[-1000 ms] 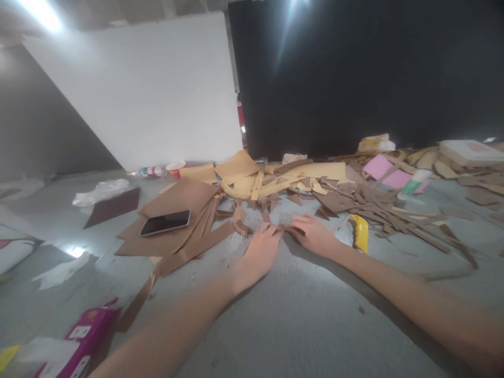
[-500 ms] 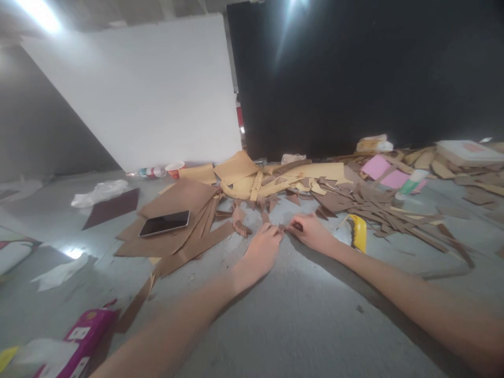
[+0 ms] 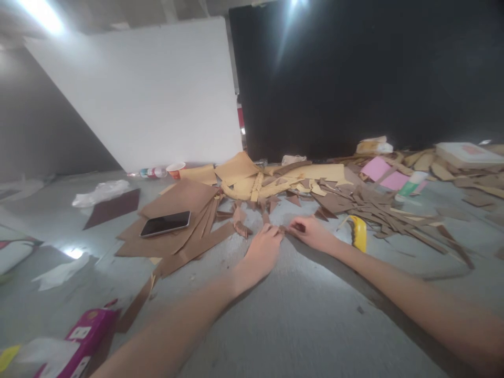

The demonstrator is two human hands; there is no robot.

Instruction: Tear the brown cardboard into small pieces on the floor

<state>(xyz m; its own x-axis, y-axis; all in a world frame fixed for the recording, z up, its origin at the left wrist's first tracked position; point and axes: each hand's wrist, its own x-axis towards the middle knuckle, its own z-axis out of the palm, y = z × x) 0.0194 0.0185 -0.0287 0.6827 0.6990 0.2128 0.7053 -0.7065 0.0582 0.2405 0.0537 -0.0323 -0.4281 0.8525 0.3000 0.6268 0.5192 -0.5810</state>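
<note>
L hand (image 3: 263, 248) and R hand (image 3: 313, 234) are held nearly fingertip to fingertip, low over the grey tabletop (image 3: 252, 331), w/ only a narrow gap left btwn them. In that gap a small brown pc (image 3: 285, 229), prob. cardboard, is held, approx. mid-view. Its long axis seems to be laid crosswise, L to R, one end pointed at each hand; most of it is hidden by fingers, so exact shape can't be told. R hand is pinched on it, thumb against forefinger, w/ a small dark hollow left behind the fingertips. L hand is turned palm down, fingers bent and kept close together; its fingertips are set at the pc's L end, but whether it's gripped or just pressed there can't be told.

Just L of the hands, a curled ridged strip (image 3: 240, 224) is seen, bent downward at its near end. Farther L, a phone (image 3: 165, 223) is laid face up on brown sheets (image 3: 179, 197), its long axis tilted slightly up to the R. Near the R forearm, a yellow-handled tool (image 3: 358, 234) is placed, w/ a heap of brown strips (image 3: 378, 212) spread beyond it, mostly pointed down to the R.
</note>
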